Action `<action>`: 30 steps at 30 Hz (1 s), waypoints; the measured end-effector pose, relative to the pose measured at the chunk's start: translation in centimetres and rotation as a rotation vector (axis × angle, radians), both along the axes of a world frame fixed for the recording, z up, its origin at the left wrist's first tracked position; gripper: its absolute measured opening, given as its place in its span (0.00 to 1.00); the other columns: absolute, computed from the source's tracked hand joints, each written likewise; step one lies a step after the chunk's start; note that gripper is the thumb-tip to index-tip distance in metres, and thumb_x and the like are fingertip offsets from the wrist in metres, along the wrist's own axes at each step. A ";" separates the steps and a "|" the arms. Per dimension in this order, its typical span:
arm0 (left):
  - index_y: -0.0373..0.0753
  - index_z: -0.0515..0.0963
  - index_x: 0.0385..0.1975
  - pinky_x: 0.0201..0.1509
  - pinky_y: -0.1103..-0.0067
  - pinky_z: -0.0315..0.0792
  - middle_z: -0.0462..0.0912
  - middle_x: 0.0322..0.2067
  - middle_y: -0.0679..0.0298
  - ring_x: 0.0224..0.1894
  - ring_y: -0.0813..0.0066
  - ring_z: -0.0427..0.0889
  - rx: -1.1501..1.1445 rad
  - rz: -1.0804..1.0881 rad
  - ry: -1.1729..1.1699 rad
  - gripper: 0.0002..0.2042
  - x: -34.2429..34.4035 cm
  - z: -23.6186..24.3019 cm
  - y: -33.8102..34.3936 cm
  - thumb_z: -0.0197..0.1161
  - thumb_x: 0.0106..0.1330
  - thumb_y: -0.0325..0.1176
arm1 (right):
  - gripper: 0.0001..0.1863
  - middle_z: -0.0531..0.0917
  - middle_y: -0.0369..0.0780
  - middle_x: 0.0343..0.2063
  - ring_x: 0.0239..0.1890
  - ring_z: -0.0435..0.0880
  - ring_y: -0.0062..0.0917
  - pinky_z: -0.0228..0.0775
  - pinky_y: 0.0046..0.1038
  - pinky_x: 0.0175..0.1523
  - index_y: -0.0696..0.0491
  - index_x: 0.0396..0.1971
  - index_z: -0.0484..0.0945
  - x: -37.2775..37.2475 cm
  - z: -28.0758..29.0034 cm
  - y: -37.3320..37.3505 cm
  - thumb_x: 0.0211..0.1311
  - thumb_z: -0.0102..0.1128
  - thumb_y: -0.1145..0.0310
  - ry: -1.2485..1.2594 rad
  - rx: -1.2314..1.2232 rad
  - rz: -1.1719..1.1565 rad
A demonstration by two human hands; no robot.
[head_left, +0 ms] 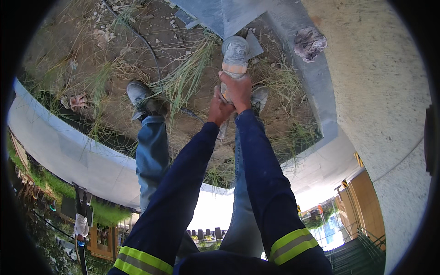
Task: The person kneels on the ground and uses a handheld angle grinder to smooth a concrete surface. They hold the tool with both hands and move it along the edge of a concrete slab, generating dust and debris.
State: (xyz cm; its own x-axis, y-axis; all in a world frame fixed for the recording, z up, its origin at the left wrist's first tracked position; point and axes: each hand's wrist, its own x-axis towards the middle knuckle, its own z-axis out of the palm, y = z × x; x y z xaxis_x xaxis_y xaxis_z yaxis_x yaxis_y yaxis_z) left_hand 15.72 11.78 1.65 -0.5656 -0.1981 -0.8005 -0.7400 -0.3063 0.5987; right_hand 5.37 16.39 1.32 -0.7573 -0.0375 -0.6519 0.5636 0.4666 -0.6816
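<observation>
Both of my hands are wrapped around a dusty angle grinder [235, 59], held out in front of me between my feet. My right hand [239, 90] grips its body just behind an orange band. Lower down, my left hand [219, 107] closes round the rear part, close against the right one. At the far end, the grinder's round head is at the edge of a grey-blue slab [243, 16]; whether it touches is unclear. Beside the head lies a small grey slab piece [254, 45].
A black cable [153, 52] runs over soil and dry grass [185, 75]. A crumpled cloth [310, 44] rests on the grey ledge at right, by a pale rough wall [380, 91]. A pinkish crumpled item [79, 101] lies left. Another person [81, 224] is far off at lower left.
</observation>
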 end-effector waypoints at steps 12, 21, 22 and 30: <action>0.30 0.65 0.63 0.54 0.71 0.78 0.86 0.49 0.53 0.51 0.66 0.85 -0.026 0.146 -0.003 0.39 0.5 0.6 0.9 0.82 0.55 0.35 | 0.24 0.91 0.42 0.42 0.42 0.91 0.29 0.79 0.32 0.48 0.59 0.48 0.84 0.4 0.1 0.3 0.55 0.80 0.61 -0.043 0.060 0.057; 0.22 0.53 0.74 0.59 0.75 0.75 0.80 0.58 0.48 0.59 0.65 0.81 0.088 0.053 -0.054 0.51 -2.1 1.3 -1.2 0.80 0.55 0.34 | 0.23 0.91 0.41 0.41 0.41 0.90 0.29 0.79 0.31 0.47 0.59 0.47 0.84 -1.3 0.5 -0.6 0.55 0.80 0.61 -0.027 -0.019 -0.034; 0.23 0.54 0.73 0.59 0.75 0.75 0.80 0.58 0.48 0.58 0.65 0.81 0.070 0.058 -0.057 0.50 -2.0 1.4 -1.1 0.80 0.56 0.34 | 0.23 0.91 0.41 0.40 0.41 0.91 0.29 0.79 0.31 0.47 0.58 0.46 0.84 -0.9 0.7 -0.5 0.55 0.79 0.61 -0.038 0.008 -0.010; 0.26 0.60 0.69 0.57 0.72 0.76 0.81 0.54 0.51 0.54 0.65 0.82 0.052 0.065 0.016 0.43 -1.7 -0.1 -0.9 0.78 0.58 0.33 | 0.24 0.91 0.42 0.40 0.41 0.91 0.29 0.79 0.32 0.47 0.59 0.47 0.84 -1.2 -0.3 -0.7 0.55 0.79 0.60 0.004 0.075 0.055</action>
State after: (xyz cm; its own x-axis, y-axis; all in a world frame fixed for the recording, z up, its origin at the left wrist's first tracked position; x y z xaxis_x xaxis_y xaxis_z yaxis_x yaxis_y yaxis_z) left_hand 14.01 10.90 1.54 -0.5660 -0.1930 -0.8015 -0.7081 -0.3841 0.5925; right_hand 4.16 15.65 1.05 -0.7578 -0.0303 -0.6518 0.5332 0.5470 -0.6454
